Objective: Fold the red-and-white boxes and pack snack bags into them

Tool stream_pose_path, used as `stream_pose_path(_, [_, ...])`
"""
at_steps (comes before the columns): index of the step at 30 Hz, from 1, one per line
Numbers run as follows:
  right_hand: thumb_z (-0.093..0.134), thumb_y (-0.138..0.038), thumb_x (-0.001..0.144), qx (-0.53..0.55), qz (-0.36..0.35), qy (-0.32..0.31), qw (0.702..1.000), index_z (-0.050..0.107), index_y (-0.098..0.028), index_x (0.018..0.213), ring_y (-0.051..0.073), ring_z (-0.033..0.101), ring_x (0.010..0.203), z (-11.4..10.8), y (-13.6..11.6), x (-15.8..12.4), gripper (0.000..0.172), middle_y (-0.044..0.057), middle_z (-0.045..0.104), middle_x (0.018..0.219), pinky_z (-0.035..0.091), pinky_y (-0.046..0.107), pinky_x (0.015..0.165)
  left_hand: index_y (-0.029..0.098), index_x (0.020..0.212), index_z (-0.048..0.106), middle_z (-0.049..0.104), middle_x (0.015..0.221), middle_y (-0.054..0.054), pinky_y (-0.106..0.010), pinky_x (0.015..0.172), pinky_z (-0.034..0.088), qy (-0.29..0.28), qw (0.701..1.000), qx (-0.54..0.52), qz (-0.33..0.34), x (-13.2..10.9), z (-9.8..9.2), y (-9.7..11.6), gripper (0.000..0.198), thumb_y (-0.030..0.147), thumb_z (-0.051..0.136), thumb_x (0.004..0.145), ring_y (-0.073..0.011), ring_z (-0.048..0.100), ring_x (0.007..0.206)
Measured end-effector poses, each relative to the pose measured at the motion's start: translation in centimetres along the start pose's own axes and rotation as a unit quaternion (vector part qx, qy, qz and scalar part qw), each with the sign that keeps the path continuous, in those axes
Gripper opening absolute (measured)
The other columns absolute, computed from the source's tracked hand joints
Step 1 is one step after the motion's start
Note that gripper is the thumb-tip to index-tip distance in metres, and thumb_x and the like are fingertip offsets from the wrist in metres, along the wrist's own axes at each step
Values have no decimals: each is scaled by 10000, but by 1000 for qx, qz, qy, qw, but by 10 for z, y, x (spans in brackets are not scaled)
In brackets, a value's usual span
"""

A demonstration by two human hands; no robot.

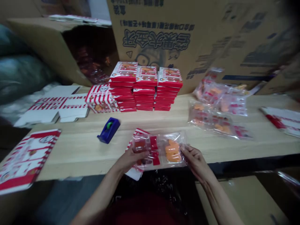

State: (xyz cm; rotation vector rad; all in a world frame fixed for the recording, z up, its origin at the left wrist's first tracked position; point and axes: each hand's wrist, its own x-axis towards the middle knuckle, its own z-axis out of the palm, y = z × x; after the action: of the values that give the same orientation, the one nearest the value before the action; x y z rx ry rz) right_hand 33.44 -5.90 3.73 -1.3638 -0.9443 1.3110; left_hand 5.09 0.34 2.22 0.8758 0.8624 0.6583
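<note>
Left hand (pixel 130 161) grip closed on clear plastic packet (pixel 159 150); right hand (pixel 195 162) grip pinching edge

You are facing stacked cartons (pixel 145 87) on the table (pixel 70 156), with a tape dispenser (pixel 109 130) lying front-left of them and plastic bags (pixel 217 115) lying to their right.

Two hands (pixel 130 160) (pixel 196 163), one clear bag (pixel 159 149), three stacks of red boxes (pixel 145 87), one tape dispenser (pixel 109 130)
</note>
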Motion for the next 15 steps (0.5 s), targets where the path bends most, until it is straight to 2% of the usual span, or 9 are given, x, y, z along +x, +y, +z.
stream_pose_path(1, [760,-542,860,-18,-3,-29,999,768,-222,1181,276,766,1035,8,1,3,453,125,806,1126,610,430,944,192,1107,753,792,1017,-115,-321,705,615,26,999,-18,-8,-14,-9,-2,457,370,895,711,-238,763,845])
stream_pose_path(3, [759,-510,873,-71,-46,-106,991,626,-287,1410,289,687,1237,19,-3,16,597,119,705,1369,533,492,1076,193,1062,761,798,944,-80,-272,643,598,131,990,-52,-5,-45,-32,-4,432,345,911,687,-201,754,774])
stream_pose_path(5, [803,-455,845,-173,-127,-190,958,384,-388,1573,301,452,1483,33,-11,36,843,73,481,1608,376,555,1207,205,1081,749,802,939,-56,-268,647,611,254,963,-86,10,-78,-58,0,472,307,922,654,-196,758,770])
stream_pose_path(7, [888,-389,758,-318,-207,-271,885,248,-441,1611,336,161,1596,56,-14,59,1067,28,269,1713,176,625,1266,217,1095,740,805,972,-43,-296,710,642,350,929,-111,42,-110,-81,5,479,265,910,650,-205,769,802])
stream_pose_path(9, [966,-302,633,-454,-260,-350,777,242,-433,1616,407,3,1596,89,-9,78,1228,26,149,1739,13,692,1249,227,1081,738,804,990,-30,-298,742,657,419,896,-126,78,-139,-99,8,446,214,889,661,-202,773,809])
stream_pose_path(11, [986,-204,546,-541,-290,-415,671,253,-397,1623,465,-15,1581,124,3,94,1317,54,117,1743,-43,724,1224,223,1058,734,799,968,-25,-280,691,662,471,867,-133,96,-162,-110,6,427,164,879,660,-195,770,766])
stream_pose_path(12, [977,-163,525,-567,-293,-444,629,256,-376,1627,484,-5,1577,140,11,100,1334,73,121,1742,-45,733,1217,213,1051,729,796,953,-28,-278,662,661,489,856,-135,97,-171,-113,3,431,147,881,653,-198,770,747])
stream_pose_path(14, [952,-124,507,-594,-284,-492,569,250,-336,1635,503,27,1572,161,24,110,1345,111,165,1735,-32,734,1217,186,1059,715,790,934,-45,-291,631,662,507,847,-140,81,-184,-116,-9,468,134,897,632,-217,772,732])
stream_pose_path(15, [943,-131,508,-597,-276,-509,556,243,-319,1639,507,49,1570,166,29,114,1343,130,202,1726,-24,730,1221,174,1078,709,789,936,-57,-302,632,663,510,846,-144,69,-189,-116,-16,493,141,907,628,-228,775,739])
